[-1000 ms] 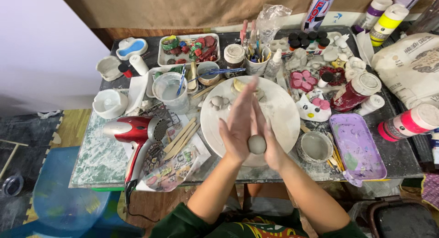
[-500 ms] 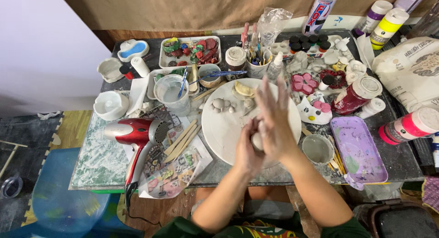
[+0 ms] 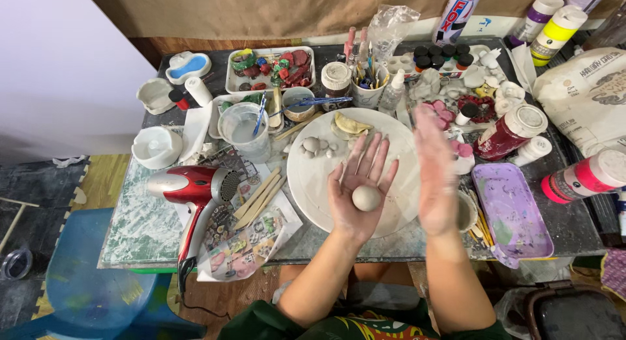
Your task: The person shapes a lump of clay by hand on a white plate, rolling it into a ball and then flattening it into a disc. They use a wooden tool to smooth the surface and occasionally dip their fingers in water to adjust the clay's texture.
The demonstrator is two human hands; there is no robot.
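A grey clay ball [image 3: 366,198] rests in the upturned palm of my left hand [image 3: 360,186], whose fingers are spread flat over a white round board [image 3: 313,177]. My right hand [image 3: 435,173] is lifted off to the right of the ball, blurred, fingers extended and apart, holding nothing. Small clay pieces [image 3: 315,145] and a yellowish clay lump [image 3: 351,124] lie on the far part of the board.
A red hair dryer [image 3: 195,186] and wooden sticks [image 3: 259,195] lie left of the board. A water cup [image 3: 244,130], brush pot [image 3: 367,89], paint bottles [image 3: 512,131] and a purple tray [image 3: 512,213] crowd the table. A blue chair [image 3: 91,275] stands at lower left.
My two hands were pressed together around the clay. They have come apart: the left palm now lies face up with the ball on it, and the right hand has swung out to the right.
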